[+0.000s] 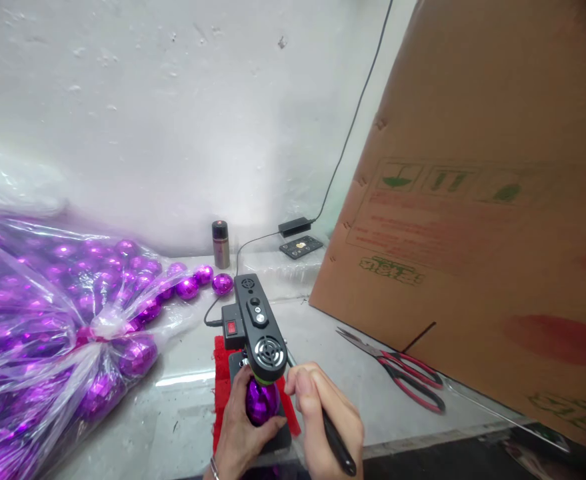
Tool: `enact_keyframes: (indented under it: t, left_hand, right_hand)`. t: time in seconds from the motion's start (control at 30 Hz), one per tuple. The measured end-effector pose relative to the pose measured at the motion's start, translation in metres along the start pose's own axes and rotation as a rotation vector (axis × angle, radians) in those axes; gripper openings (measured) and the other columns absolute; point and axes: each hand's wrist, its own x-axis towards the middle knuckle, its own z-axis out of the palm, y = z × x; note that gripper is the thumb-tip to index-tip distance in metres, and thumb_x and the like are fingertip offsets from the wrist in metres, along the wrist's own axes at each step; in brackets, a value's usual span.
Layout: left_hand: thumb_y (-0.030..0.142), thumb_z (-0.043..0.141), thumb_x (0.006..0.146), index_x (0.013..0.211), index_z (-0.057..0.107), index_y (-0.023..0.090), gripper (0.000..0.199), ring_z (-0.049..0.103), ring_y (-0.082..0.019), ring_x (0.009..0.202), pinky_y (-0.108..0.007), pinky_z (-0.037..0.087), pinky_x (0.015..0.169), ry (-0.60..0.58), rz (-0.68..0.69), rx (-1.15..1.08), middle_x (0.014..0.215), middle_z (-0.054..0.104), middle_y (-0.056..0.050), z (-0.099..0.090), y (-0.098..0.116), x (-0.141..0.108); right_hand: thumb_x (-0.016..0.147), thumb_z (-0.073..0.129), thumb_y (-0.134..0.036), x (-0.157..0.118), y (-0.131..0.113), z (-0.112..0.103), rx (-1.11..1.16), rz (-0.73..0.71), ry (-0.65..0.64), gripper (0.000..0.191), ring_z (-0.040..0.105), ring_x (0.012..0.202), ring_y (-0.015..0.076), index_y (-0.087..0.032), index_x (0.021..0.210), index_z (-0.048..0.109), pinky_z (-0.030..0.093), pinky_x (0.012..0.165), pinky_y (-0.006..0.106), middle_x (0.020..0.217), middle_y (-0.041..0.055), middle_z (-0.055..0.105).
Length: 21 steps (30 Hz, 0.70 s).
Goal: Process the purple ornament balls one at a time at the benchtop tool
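Observation:
A shiny purple ball ornament (263, 402) sits beneath the head of a black bench machine (261, 327). My left hand (243, 420) is closed around the ball from the left and below, with the thumb across its near side. Just right of the machine head, my right hand (325, 417) is closed on a slim tool with a black handle (339, 443). The handle's end sticks out below the fist; a thin metallic part shows above it, and I cannot tell what kind of tool it is. Red cloth (219, 380) lies under the machine.
A clear plastic bag (95, 330) of purple balls fills the left, with loose balls (187, 288) beside it. Red-and-black scissors (397, 370) lie at right before a tall cardboard box (463, 220). A cylindrical container (220, 245), power adapter (295, 227) and patterned phone-like object (301, 247) stand behind.

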Motion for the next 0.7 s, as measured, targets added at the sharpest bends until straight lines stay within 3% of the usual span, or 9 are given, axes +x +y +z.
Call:
enact_keyframes:
  t: [0.1, 0.27, 0.4, 0.7]
  left_hand:
    - [0.041, 0.092, 0.063, 0.14, 0.062, 0.02, 0.086, 0.074, -0.039, 0.117, -0.052, 0.062, 0.102, -0.037, 0.013, -0.072, 0.129, 0.075, -0.014, -0.003, -0.002, -0.001]
    - [0.039, 0.084, 0.073, 0.13, 0.067, 0.02, 0.062, 0.077, -0.034, 0.107, -0.048, 0.065, 0.094, -0.011, -0.007, -0.063, 0.115, 0.078, -0.011, -0.007, 0.005, 0.0]
    - [0.033, 0.083, 0.071, 0.126, 0.067, 0.02, 0.06, 0.077, -0.031, 0.097, -0.045, 0.066, 0.088, 0.036, -0.027, -0.044, 0.107, 0.078, -0.008, -0.003, 0.01, -0.002]
    - [0.031, 0.08, 0.071, 0.124, 0.066, 0.021, 0.056, 0.077, -0.029, 0.095, -0.041, 0.066, 0.086, 0.07, -0.028, -0.014, 0.103, 0.078, -0.007, 0.002, 0.011, -0.002]
  right_hand:
    - [0.111, 0.042, -0.014, 0.001, -0.003, 0.0, -0.025, -0.015, 0.014, 0.032, 0.052, 0.056, 0.0082, -0.023, 0.082, 0.054, 0.041, 0.055, 0.02, 0.07, -0.0052, 0.057]
    - [0.112, 0.041, -0.015, 0.004, -0.004, 0.0, -0.057, -0.004, 0.024, 0.033, 0.053, 0.056, 0.0081, -0.024, 0.082, 0.053, 0.042, 0.057, 0.02, 0.069, -0.0059, 0.056]
    - [0.111, 0.042, -0.016, 0.002, -0.001, 0.001, -0.051, -0.015, 0.028, 0.033, 0.052, 0.056, 0.0088, -0.023, 0.081, 0.054, 0.041, 0.056, 0.021, 0.069, -0.0054, 0.057]
    - [0.114, 0.046, -0.04, -0.021, 0.001, 0.016, 0.032, 0.195, 0.195, 0.043, 0.033, 0.052, 0.0114, -0.022, 0.078, 0.061, 0.032, 0.054, 0.029, 0.064, -0.005, 0.042]
